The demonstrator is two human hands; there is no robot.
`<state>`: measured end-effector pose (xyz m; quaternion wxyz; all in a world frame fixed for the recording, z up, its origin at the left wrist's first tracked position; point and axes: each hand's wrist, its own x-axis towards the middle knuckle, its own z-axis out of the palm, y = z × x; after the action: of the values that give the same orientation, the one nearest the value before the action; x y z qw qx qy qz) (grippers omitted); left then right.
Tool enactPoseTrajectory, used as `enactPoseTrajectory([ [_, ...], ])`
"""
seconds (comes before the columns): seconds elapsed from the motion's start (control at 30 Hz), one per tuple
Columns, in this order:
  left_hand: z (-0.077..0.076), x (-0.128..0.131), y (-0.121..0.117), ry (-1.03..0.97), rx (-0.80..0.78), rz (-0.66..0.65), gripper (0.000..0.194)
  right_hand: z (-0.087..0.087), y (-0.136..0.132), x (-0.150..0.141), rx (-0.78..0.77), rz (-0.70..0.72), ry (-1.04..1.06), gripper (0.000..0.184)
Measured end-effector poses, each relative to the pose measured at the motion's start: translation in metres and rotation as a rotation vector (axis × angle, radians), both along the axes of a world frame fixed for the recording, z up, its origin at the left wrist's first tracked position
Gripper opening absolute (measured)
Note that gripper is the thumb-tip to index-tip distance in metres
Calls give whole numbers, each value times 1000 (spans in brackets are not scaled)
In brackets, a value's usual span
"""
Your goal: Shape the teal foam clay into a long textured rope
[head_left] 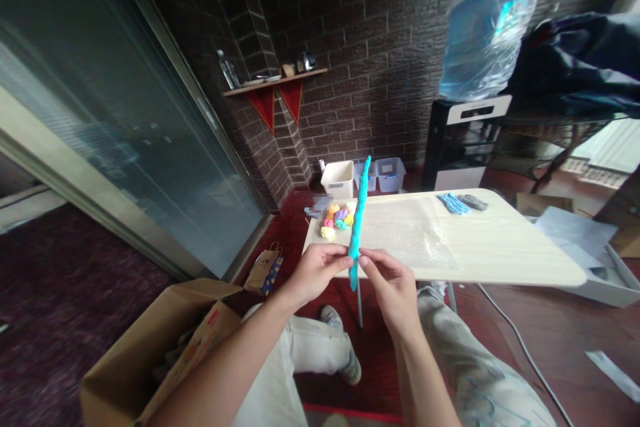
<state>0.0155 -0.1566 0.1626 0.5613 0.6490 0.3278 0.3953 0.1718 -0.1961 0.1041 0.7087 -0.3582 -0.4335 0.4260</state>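
Observation:
A long, lumpy turquoise roll of what looks like modelling clay (358,220) stands nearly upright before me, thinner toward its tip. My left hand (320,270) pinches it near its lower end from the left. From the right, the thumb and fingers of my right hand (393,283) close on the same part. Behind the roll, on the table's left end, sits a cluster of small coloured lumps (340,217) in yellow, pink, purple, orange and teal. A sheet of bubble wrap (400,233) lies on the pale table (510,250) to the right of them.
Blue and grey folded cloths or gloves (454,203) lie at the table's far side. An open cardboard box (145,333) stands at lower left, near a paper bag (265,268). Plastic bins (339,180) and a water dispenser (465,140) stand by the brick wall. A cable (520,343) crosses the floor.

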Motion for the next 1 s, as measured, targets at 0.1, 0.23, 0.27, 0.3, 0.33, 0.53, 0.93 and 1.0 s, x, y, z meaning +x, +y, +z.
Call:
enactPoseTrajectory([
  [0.1,0,5,-1,-21,24,45,33,4,1,9,-12,8,-70,20],
  [0.23,3,10,-4,-36,30,60,34,10,-3,17,-58,21,-124,23],
  [0.27,4,11,-4,-44,22,51,34,13,-4,19,-48,26,-144,22],
  [0.3,6,12,-5,-55,11,41,35,15,-5,21,-35,29,-165,22],
  [0.33,6,12,-5,-66,0,35,35,17,-6,22,-27,33,-187,21],
  [0.53,9,15,-5,-117,-18,2,35,32,-11,28,-58,89,-190,22],
  [0.93,16,8,9,-205,-77,40,39,58,6,33,-22,105,-376,28],
  [1.0,14,9,20,-214,-87,42,38,57,19,32,-28,112,-402,30],
])
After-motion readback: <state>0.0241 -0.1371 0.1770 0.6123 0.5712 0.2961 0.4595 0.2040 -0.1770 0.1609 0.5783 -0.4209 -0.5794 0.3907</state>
